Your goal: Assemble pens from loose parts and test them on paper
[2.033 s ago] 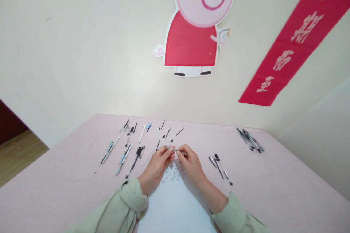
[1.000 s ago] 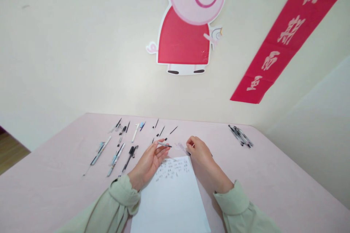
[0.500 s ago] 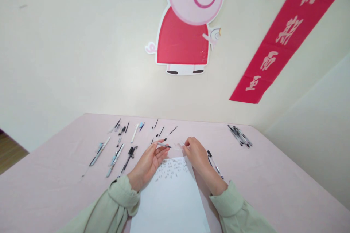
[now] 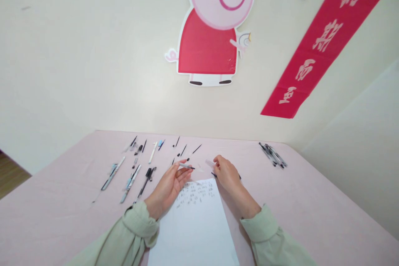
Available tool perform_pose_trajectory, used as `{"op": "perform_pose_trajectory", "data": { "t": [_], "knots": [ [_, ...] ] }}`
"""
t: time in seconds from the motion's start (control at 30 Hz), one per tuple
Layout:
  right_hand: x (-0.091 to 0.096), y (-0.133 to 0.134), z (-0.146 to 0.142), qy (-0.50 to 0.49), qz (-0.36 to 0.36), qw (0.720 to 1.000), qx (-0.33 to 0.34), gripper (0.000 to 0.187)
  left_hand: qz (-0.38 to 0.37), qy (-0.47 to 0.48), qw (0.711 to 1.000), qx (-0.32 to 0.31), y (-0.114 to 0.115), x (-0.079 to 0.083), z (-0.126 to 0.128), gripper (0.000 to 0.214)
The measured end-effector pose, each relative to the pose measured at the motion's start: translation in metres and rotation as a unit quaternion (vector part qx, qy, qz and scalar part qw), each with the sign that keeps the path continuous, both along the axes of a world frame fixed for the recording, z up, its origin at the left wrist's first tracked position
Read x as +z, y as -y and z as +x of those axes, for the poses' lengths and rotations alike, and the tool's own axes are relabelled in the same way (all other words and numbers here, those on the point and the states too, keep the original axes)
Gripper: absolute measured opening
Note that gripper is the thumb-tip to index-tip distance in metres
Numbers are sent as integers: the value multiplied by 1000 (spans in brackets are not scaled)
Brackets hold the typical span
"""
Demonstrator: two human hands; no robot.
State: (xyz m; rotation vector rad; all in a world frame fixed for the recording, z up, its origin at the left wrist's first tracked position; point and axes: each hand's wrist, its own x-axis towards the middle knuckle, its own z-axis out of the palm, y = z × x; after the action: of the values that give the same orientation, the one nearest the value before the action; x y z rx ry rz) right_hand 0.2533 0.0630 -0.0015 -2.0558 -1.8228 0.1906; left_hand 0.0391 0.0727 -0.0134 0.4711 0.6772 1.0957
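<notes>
Pink cloth covers the bench (image 4: 62,216), smooth, lightly creased. Left hand (image 4: 168,187) lies palm up, fingers pinched on a thin refill (image 4: 186,166) with a dark tip. Right hand (image 4: 227,173) is clamped on a clear plastic barrel (image 4: 210,163). White paper (image 4: 196,224) with scribbles lies below. Slim pens (image 4: 131,176) lie left in rows.

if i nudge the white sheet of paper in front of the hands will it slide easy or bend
The sheet of paper looks thin and lies flat on the pink tablecloth, so it is probably light and floppy if lifted by one edge. Pushed, it may drag or buckle on the cloth. The left hand seems to overlap its edge, which could pin it.
</notes>
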Motion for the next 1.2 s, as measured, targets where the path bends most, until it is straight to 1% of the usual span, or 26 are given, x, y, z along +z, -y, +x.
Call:
{"op": "perform_pose_trajectory", "data": {
  "t": [0.13,0.23,0.3,0.37,0.43,0.53,0.6,0.73,0.83,0.9,0.97,1.07,1.13,1.2],
  "knots": [
    [6,2,0,56,-2,998,12,18,1,2,1000,-4,1,1,0,17],
    [13,4,3,70,-16,997,10,14,0,-2,1000,-6,1,2,0,17],
    [19,5,4,62,-28,998,9,13,1,-5,1000,-7,2,3,0,17],
    [24,7,2,24,-35,999,25,12,5,-10,1000,-8,2,2,0,16],
    [28,10,-4,-42,-40,996,66,11,14,-15,1000,-10,2,2,1,15],
    [31,15,-16,-136,-59,978,146,17,25,-23,999,-11,2,2,2,14],
    [30,18,-24,-176,-58,967,172,19,28,-30,999,-12,4,3,2,13],
    [26,18,-30,-234,-24,955,181,11,32,-40,999,-15,7,7,2,9],
    [23,12,-23,-271,-10,947,173,8,42,-51,998,-23,8,6,2,8],
    [21,7,-17,-295,-15,942,160,8,63,-80,994,-42,9,4,3,14],
    [18,2,-12,-313,-32,937,150,9,94,-134,985,-58,11,3,5,20],
    [14,-1,-6,-310,-58,938,143,11,167,-223,959,-60,13,3,8,21],
    [13,0,-4,-284,-63,946,142,12,231,-270,933,-55,14,1,8,19],
    [14,2,-5,-243,-62,958,141,13,293,-324,898,-50,16,-1,7,16]
  ]
}}
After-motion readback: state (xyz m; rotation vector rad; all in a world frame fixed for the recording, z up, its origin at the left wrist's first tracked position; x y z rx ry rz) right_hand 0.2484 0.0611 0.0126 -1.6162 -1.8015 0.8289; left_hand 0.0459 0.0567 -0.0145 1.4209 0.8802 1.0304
